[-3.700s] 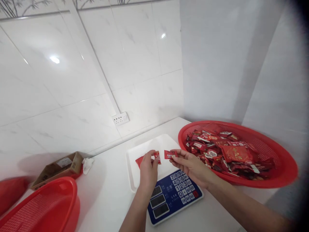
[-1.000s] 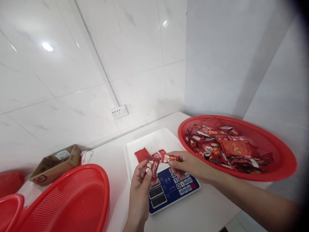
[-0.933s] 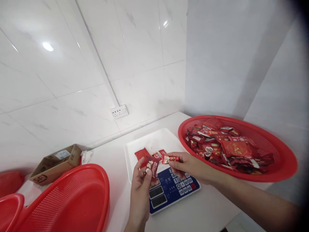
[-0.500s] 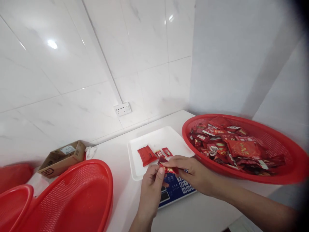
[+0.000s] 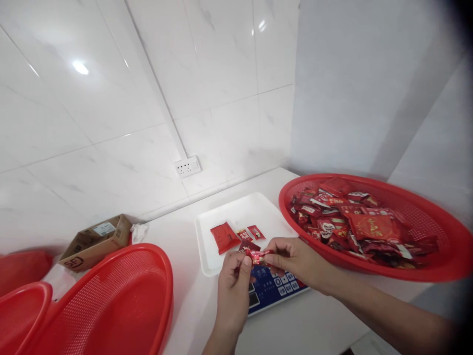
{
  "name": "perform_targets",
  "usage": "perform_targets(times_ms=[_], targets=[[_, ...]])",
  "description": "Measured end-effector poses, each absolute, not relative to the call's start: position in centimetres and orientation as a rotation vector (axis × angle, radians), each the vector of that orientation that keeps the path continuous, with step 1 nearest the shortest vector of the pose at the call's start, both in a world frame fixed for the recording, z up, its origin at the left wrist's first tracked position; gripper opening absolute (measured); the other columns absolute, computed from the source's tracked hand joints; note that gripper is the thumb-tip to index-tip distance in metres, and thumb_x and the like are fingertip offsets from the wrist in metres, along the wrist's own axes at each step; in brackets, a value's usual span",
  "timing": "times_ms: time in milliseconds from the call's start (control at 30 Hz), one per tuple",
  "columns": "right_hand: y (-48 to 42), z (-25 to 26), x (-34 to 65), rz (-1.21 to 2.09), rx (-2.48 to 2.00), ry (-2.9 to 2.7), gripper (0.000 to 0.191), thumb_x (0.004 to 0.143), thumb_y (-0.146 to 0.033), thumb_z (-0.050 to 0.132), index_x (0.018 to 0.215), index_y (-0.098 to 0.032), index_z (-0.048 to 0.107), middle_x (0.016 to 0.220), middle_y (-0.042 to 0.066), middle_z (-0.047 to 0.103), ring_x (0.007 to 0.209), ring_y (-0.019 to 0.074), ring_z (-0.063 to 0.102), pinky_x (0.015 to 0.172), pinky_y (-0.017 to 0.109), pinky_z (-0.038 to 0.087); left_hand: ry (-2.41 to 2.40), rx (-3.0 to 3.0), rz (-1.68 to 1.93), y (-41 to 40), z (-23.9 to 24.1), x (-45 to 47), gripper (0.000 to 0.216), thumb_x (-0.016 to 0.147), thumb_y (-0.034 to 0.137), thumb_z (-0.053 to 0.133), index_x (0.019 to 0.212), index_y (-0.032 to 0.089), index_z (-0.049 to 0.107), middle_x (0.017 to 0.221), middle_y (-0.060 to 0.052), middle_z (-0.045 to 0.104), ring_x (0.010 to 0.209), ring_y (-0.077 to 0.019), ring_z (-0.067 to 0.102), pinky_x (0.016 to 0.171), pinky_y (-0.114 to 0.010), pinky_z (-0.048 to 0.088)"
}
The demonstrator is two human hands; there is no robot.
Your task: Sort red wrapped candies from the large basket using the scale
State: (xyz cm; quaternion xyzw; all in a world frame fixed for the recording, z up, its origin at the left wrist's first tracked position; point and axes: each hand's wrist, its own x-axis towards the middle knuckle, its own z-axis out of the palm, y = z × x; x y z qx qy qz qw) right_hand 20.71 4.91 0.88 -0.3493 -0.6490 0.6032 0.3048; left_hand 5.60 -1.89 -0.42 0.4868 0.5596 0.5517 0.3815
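Between my two hands is a small red wrapped candy (image 5: 257, 256), held above the front of a digital scale (image 5: 271, 288) with a blue key panel. My left hand (image 5: 235, 278) pinches its left side with thumb and fingers. On its right side, my right hand (image 5: 286, 255) closes thumb and fingertips. A dark red packet (image 5: 247, 245) shows just behind the candy; whether it is held or lies on the tray I cannot tell. On the scale's white tray (image 5: 207, 217) lie a large red packet (image 5: 224, 237) and two small packets (image 5: 256, 232), (image 5: 244, 235).
A red oval basket (image 5: 443, 222) heaped with wrapped sweets stands at the right by the wall. Red plastic baskets (image 5: 121, 296) stand at the left, with a cardboard box (image 5: 96, 241) behind them. A socket (image 5: 187, 166) is on the tiled wall above the white table (image 5: 185, 296).
The candy has turned a little between my fingers, showing a pinker, shinier face. My right hand has shifted its grip slightly; the things on the tray stay put.
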Motion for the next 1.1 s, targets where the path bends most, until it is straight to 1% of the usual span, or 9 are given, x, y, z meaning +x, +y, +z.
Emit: perform_targets(times_ms=[167, 300, 433, 500, 567, 667, 733, 900, 1100], targets=[[7.0, 1.0, 21.7, 1.034, -1.145, -1.860, 0.027, 0.078, -0.043, 0.049, 0.073, -0.019, 0.060, 0.060, 0.000, 0.059, 0.058, 0.0162, 0.056, 0.056, 0.028, 0.042, 1.436, 1.024, 1.497, -1.9, -0.7, 4.7, 0.033, 0.081, 0.044, 0.055, 0.105, 0.022, 0.060, 0.098, -0.004, 0.059, 0.073, -0.0130, 0.055, 0.067, -0.026, 0.049], [9.3, 0.2, 22.1, 0.636, -1.286, -1.940, 0.025, 0.083, -0.036, 0.044, 0.082, -0.020, 0.063, 0.078, 0.005, 0.068, 0.074, 0.0207, 0.063, 0.068, 0.032, 0.047, 1.421, 0.929, 1.612, -1.8, -1.0, 3.9, 0.054, 0.075, 0.040, 0.063, 0.124, 0.023, 0.046, 0.100, -0.006, 0.059, 0.074, -0.0132, 0.057, 0.067, -0.026, 0.050], [9.8, -1.0, 21.5, 0.525, -1.239, -2.009, 0.028, 0.080, -0.026, 0.046, 0.101, -0.019, 0.064, 0.112, 0.011, 0.064, 0.105, 0.0249, 0.057, 0.090, 0.040, 0.043, 1.420, 0.987, 1.611, -2.1, -1.3, 3.5, 0.040, 0.076, 0.033, 0.062, 0.112, 0.023, 0.049, 0.101, -0.006, 0.061, 0.084, -0.0162, 0.059, 0.072, -0.028, 0.048], [9.0, -1.1, 21.2, 0.625, -1.157, -2.003, 0.031, 0.081, -0.030, 0.048, 0.105, -0.019, 0.063, 0.116, 0.011, 0.062, 0.110, 0.0261, 0.054, 0.093, 0.042, 0.041, 1.455, 1.088, 1.557, -2.2, -1.6, 3.6, 0.020, 0.076, 0.027, 0.060, 0.094, 0.022, 0.055, 0.095, -0.004, 0.062, 0.084, -0.0167, 0.059, 0.074, -0.028, 0.046], [7.6, -1.0, 20.9, 0.946, -1.065, -1.994, 0.035, 0.083, -0.039, 0.047, 0.105, -0.018, 0.063, 0.104, 0.010, 0.067, 0.097, 0.0249, 0.060, 0.082, 0.039, 0.048, 1.492, 1.243, 1.517, -2.4, -2.0, 3.8, 0.007, 0.075, 0.019, 0.056, 0.081, 0.021, 0.058, 0.092, -0.003, 0.062, 0.086, -0.0175, 0.059, 0.076, -0.028, 0.045], [5.5, -0.6, 20.4, 1.590, -0.911, -1.933, 0.037, 0.081, -0.045, 0.050, 0.104, -0.018, 0.063, 0.077, 0.003, 0.066, 0.067, 0.0172, 0.061, 0.059, 0.029, 0.049, 1.503, 1.504, 1.455, -2.5, -2.9, 4.3, 0.018, 0.071, 0.007, 0.049, 0.072, 0.021, 0.060, 0.097, -0.004, 0.059, 0.094, -0.0186, 0.057, 0.080, -0.029, 0.044], [4.6, -0.6, 20.1, 1.823, -0.820, -1.840, 0.033, 0.078, -0.042, 0.057, 0.096, -0.017, 0.065, 0.068, 0.000, 0.061, 0.059, 0.0130, 0.055, 0.054, 0.024, 0.044, 1.517, 1.607, 1.392, -2.5, -3.4, 4.6, 0.023, 0.071, 0.004, 0.046, 0.072, 0.021, 0.062, 0.105, -0.005, 0.057, 0.099, -0.0198, 0.056, 0.083, -0.032, 0.044], [4.4, -1.4, 20.1, 1.790, -0.867, -1.606, 0.030, 0.069, -0.039, 0.068, 0.085, -0.014, 0.065, 0.070, -0.001, 0.060, 0.060, 0.0104, 0.051, 0.057, 0.023, 0.043, 1.469, 1.402, 1.575, -2.6, -3.6, 5.1, 0.025, 0.080, 0.014, 0.050, 0.103, 0.023, 0.056, 0.117, -0.008, 0.053, 0.112, -0.0218, 0.050, 0.094, -0.039, 0.040], [3.8, -1.6, 19.9, 1.755, -0.902, -1.632, 0.028, 0.069, -0.040, 0.066, 0.082, -0.016, 0.063, 0.066, -0.001, 0.061, 0.056, 0.0106, 0.051, 0.052, 0.023, 0.040, 1.267, 0.971, 1.398, -2.7, -2.8, 4.8, 0.028, 0.082, 0.038, 0.055, 0.103, 0.020, 0.049, 0.082, -0.002, 0.062, 0.071, -0.0153, 0.061, 0.062, -0.027, 0.050]])
